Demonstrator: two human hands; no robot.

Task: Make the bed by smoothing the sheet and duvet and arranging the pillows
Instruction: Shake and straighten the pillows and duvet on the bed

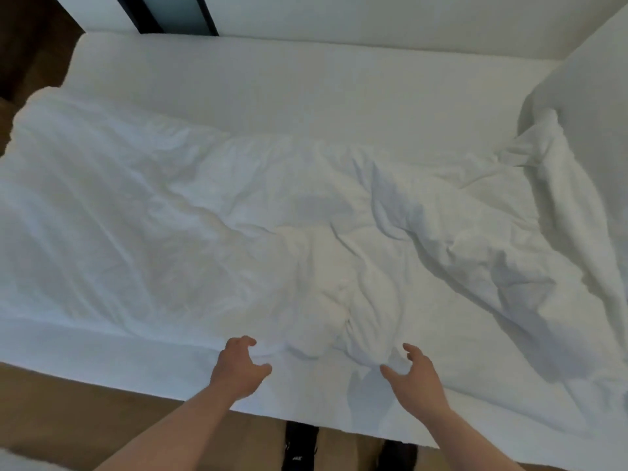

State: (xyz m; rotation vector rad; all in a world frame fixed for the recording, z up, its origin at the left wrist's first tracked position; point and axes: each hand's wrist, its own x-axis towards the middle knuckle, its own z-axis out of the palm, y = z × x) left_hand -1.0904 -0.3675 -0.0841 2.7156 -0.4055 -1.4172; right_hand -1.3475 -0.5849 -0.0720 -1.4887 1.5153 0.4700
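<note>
A white duvet [238, 215] lies rumpled across the bed, with deep folds in the middle and on the right. The smooth white sheet [306, 90] shows bare along the far side. My left hand [238, 365] hovers at the duvet's near edge, fingers curled and apart, holding nothing. My right hand [416, 379] is a short way to its right, fingers spread just over a bunched fold near the edge. I see no pillows.
A white wall [407, 18] runs behind the bed and another white surface [598, 96] rises at the right. Wooden floor [68, 413] lies in front of the bed. A dark frame [146, 11] stands at the back left. Dark footwear [299, 443] shows below.
</note>
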